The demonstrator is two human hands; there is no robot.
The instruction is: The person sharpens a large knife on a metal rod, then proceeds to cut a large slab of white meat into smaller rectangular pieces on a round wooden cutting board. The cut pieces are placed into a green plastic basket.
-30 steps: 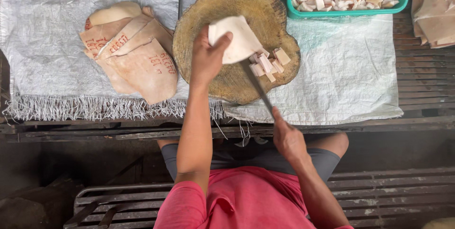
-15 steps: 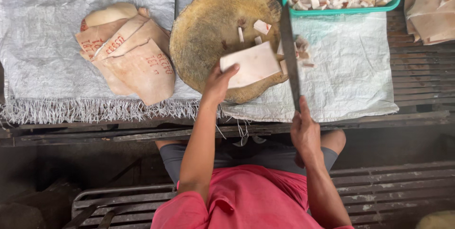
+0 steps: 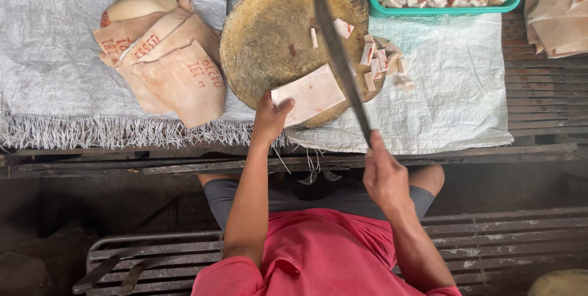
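**Slab pulled to the near edge, blade swung over the block**

While the left hand [image 3: 269, 118] pins the pale slab of skin [image 3: 309, 95] with closed fingers at the near edge of the round chopping block [image 3: 269, 38], the slab sits lower and flatter on the block than half a second ago. The right hand [image 3: 384, 176], fingers wrapped tight around the handle, now lays the long knife [image 3: 337, 51] diagonally across the block instead of beside it, so a fresh cut looks lined up. Small cut pieces [image 3: 376, 57] lie at the block's right rim, some spilled onto the white sacking [image 3: 453, 87] covering the desk. Beyond the block stands a green basket [image 3: 441, 9] of cut pieces; left of the block lies a pile of uncut stamped slabs [image 3: 165, 63]. Nothing blocks the blade's path.
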